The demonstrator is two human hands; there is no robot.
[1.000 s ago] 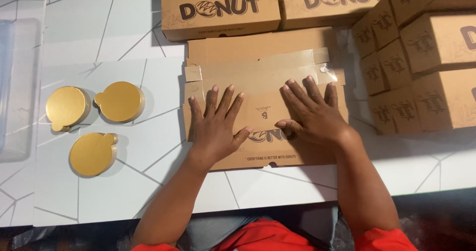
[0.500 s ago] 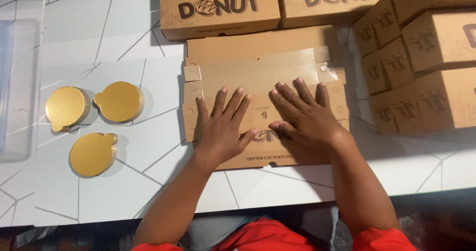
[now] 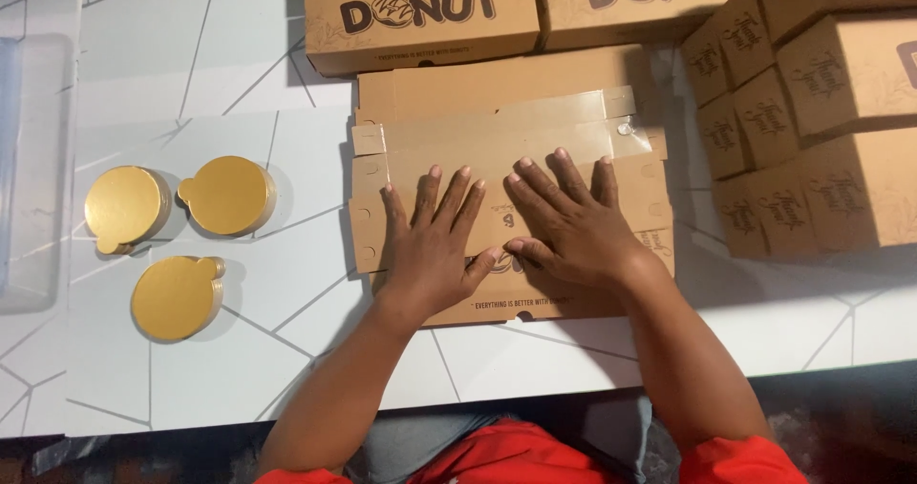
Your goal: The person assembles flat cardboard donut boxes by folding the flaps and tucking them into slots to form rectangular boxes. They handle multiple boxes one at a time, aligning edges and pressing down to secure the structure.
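While I look straight down at a white table (image 3: 239,369), both my palms lie on an unfolded cardboard box.

Left hand: my left hand (image 3: 435,250) rests flat on the flattened box (image 3: 506,130), fingers straight and spread apart, gripping nothing.

Right hand: my right hand (image 3: 564,221) lies flat just beside the left, thumbs nearly touching, fingers spread and pointing up and to the left, gripping nothing.

Flattened box: brown cardboard, lying flat on the table right in front of me, its folded flaps stacked in bands; the near edge sits close to the table's front edge.

Gold discs: three round gold boards (image 3: 177,298) lie on the table well to the left of the box, two side by side and one nearer to me; each has a small tab on its rim.

Long boxes: two made-up brown boxes (image 3: 420,16) stand along the far edge, touching the flattened box's far side.

Small boxes: a pile of made-up brown boxes (image 3: 831,92) sits on the right, just beside the flattened box.

Plastic tub: a clear tub (image 3: 29,159) is at the far left edge.

Clothing: red sleeves (image 3: 735,460) show at the bottom.
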